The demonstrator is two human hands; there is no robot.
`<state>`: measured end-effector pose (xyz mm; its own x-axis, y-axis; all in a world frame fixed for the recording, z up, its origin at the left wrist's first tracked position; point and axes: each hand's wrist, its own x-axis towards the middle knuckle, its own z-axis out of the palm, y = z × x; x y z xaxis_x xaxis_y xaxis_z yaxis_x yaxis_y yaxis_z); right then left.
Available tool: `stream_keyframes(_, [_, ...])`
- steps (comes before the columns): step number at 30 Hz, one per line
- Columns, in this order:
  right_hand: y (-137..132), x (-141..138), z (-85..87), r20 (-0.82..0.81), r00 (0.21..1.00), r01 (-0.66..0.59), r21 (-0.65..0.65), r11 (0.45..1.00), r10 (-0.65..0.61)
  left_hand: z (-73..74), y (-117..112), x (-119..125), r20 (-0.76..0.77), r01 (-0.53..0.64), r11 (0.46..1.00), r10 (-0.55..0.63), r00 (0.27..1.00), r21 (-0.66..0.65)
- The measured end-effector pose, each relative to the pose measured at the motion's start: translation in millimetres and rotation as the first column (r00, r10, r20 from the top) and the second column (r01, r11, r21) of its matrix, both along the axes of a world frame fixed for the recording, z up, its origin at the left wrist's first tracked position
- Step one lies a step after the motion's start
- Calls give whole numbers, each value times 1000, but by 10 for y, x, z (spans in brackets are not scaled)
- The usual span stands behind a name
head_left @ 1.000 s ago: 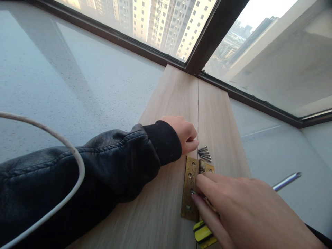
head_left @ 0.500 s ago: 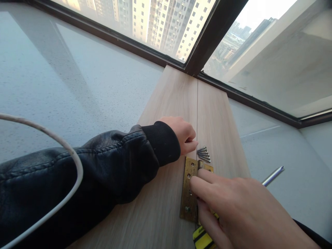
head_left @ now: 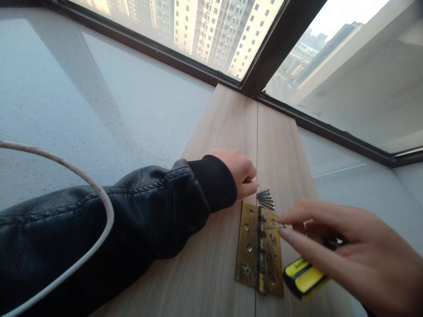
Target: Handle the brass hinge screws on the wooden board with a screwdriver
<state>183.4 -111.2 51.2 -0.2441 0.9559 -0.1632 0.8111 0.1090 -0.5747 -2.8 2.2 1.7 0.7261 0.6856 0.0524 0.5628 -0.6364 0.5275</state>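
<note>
A brass hinge (head_left: 259, 248) lies open across the seam of two light wooden boards (head_left: 228, 132). One screw sits in its lower left hole. My left hand (head_left: 239, 171), in a black sleeve, rests curled on the left board just above the hinge, beside a small pile of loose screws (head_left: 266, 199). My right hand (head_left: 343, 246) hovers over the hinge's right leaf, pinching a single screw (head_left: 274, 227) between thumb and forefinger. A yellow and black screwdriver handle (head_left: 302, 277) is tucked under the same hand's palm.
The boards lie on a grey speckled sill (head_left: 99, 110) running up to a dark window frame (head_left: 274, 44). A white cable (head_left: 82, 211) arcs across my left sleeve at the lower left.
My right hand has lifted off the hinge and drawn back to the right, uncovering the whole hinge. It now pinches one screw, and the screwdriver has swung round under the palm.
</note>
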Motion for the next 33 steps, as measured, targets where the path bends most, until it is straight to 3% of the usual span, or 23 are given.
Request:
stream_keyframes(2, [147,130,0,-36,989,142,-45,989,-143,5,-1,-5,-7,-1,1000,1,1000,-7])
stream_keyframes(4, [309,228,-24,-4,979,201,-53,978,-202,9,-3,-10,-6,-3,1000,3,1000,-5])
stream_keyframes(12, [649,265,-203,70,991,124,-101,987,-117,0,-5,-15,16,-4,1000,4,1000,15])
stream_keyframes(16, [671,262,-237,68,993,100,-138,985,-92,1,3,-11,17,9,1000,-9,1000,6])
stream_keyframes(24, [521,397,-152,63,982,182,-100,978,-176,2,5,-5,6,7,1000,-7,1000,7])
stream_keyframes(33, [555,333,-260,55,990,140,-153,978,-133,-11,8,-7,13,0,1000,0,1000,12])
